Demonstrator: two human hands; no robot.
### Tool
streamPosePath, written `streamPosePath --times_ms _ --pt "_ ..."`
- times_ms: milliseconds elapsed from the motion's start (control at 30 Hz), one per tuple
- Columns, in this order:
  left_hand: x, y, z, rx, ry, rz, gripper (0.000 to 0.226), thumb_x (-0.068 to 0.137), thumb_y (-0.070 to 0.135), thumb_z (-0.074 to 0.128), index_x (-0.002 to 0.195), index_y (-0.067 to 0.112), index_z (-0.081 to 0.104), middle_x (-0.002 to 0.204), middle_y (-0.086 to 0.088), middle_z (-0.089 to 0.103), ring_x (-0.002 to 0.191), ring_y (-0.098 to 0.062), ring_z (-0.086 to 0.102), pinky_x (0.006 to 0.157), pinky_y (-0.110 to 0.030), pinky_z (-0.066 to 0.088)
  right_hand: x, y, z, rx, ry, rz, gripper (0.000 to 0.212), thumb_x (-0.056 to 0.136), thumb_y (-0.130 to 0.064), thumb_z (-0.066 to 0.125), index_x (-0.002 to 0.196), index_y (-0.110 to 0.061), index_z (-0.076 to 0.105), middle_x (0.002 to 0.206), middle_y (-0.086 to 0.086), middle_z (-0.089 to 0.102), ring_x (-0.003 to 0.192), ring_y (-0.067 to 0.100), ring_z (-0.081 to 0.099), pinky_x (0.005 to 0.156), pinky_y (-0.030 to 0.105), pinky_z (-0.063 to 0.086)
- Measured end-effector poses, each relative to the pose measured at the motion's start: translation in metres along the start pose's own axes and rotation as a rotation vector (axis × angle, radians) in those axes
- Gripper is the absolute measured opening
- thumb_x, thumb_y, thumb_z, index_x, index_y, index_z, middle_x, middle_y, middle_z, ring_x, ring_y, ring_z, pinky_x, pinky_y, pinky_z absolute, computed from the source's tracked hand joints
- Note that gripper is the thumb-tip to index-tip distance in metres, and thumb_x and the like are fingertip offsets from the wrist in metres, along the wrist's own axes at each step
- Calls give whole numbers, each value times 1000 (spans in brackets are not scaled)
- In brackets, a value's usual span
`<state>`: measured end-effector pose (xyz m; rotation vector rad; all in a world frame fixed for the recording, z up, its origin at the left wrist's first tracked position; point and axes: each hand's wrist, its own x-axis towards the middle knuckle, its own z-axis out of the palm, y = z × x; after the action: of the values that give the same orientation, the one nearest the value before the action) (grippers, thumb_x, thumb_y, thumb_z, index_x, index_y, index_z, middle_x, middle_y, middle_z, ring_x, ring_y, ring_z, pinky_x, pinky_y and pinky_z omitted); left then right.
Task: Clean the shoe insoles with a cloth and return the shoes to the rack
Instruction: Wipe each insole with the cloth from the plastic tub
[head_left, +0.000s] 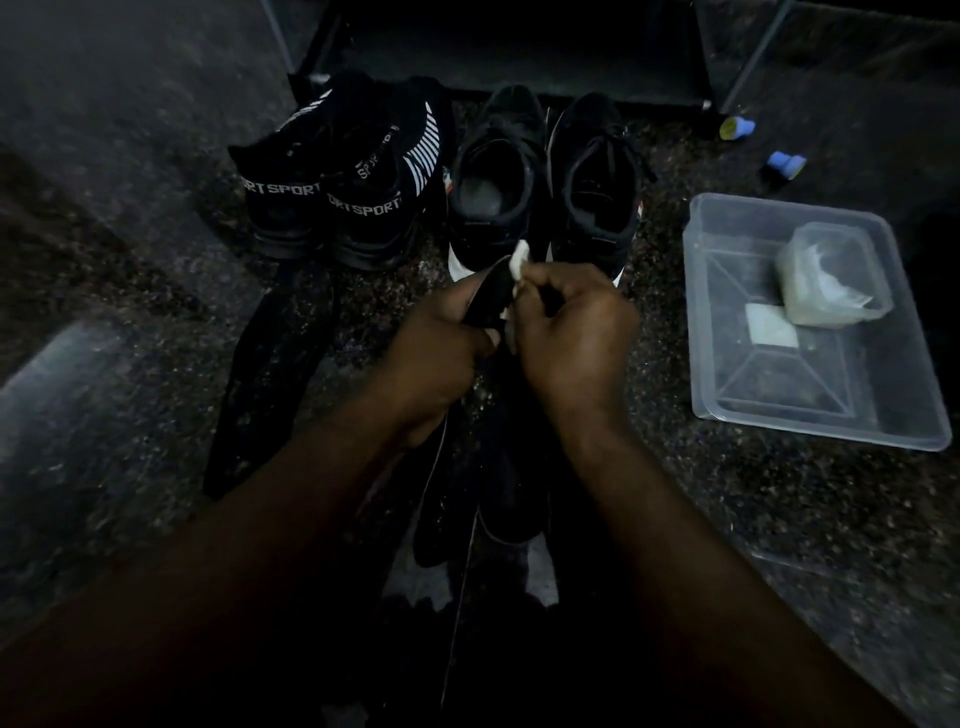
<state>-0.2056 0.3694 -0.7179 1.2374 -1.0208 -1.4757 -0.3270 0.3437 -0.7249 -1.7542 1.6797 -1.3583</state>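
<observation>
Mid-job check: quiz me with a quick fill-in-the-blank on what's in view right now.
The right hand holds a small ____ cloth against the thin black insole gripped by the left hand.
The clear plastic tub sits to the ____ of the black lace-up sneakers.
The black knit shoes are printed ____.
Missing: white; right; SPORT.

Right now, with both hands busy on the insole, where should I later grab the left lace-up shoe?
Likely the heel collar of the left lace-up shoe, from above on the near side: its heel faces you, its mouth gapes upward, and the sport shoe and its mate crowd both flanks.
</observation>
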Motion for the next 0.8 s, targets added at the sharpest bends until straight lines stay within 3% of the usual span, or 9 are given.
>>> streamPosePath --times_ms 133,200,300,433,567,633,700,800 --pt "0 3 -3 -56 46 4 47 86 -2 54 130 8 65 108 -13 75 96 -22 72 80 -28 56 -15 -17 7 34 -113 -133 22 87 -10 69 105 -11 81 96 9 73 87 23 71 81 39 59" --pt "0 4 -4 -69 58 4 49 88 -12 51 130 9 66 110 -14 75 96 -21 71 80 -27 56 -9 -12 7 42 -89 -117 22 88 -10 69 106 -12 81 94 7 71 84 21 70 77 39 58" --pt "1 4 -4 -63 62 -18 65 88 -22 44 139 13 61 124 -12 73 112 -20 69 94 -29 53 -1 0 3 2 -8 -39 24 88 -10 69 108 -14 81 95 4 71 82 16 68 76 35 57" --pt "0 5 -9 -106 100 -50 55 91 -20 41 136 4 60 103 -9 77 91 -17 74 74 -23 57 -15 -15 12 33 -145 -164 23 88 -8 70 107 -11 81 91 8 69 82 23 68 75 35 55" --pt "0 8 -6 -136 67 -50 58 90 -20 43 137 9 62 119 -13 74 107 -24 71 91 -31 57 2 2 4 -31 -13 -93 23 87 -8 69 106 -14 81 91 6 69 79 19 67 74 31 55" --pt "0 8 -6 -139 66 -50 56 91 -20 43 135 8 62 114 -13 76 104 -23 72 86 -29 58 -5 -5 6 -21 -66 -126 24 86 -8 69 106 -14 81 91 6 69 80 19 67 75 30 54" --pt "0 9 -9 -140 81 -45 51 91 -20 41 130 3 63 98 -9 77 88 -18 74 74 -25 57 -12 -15 11 10 -141 -200 22 86 -7 71 105 -12 81 89 6 69 81 21 67 74 32 54" --pt "-1 9 -8 -177 71 -44 51 90 -19 43 124 11 68 104 -10 77 95 -22 72 81 -28 58 -1 -3 8 -26 -54 -155 22 85 -7 71 103 -12 82 89 6 70 77 19 66 72 34 55"
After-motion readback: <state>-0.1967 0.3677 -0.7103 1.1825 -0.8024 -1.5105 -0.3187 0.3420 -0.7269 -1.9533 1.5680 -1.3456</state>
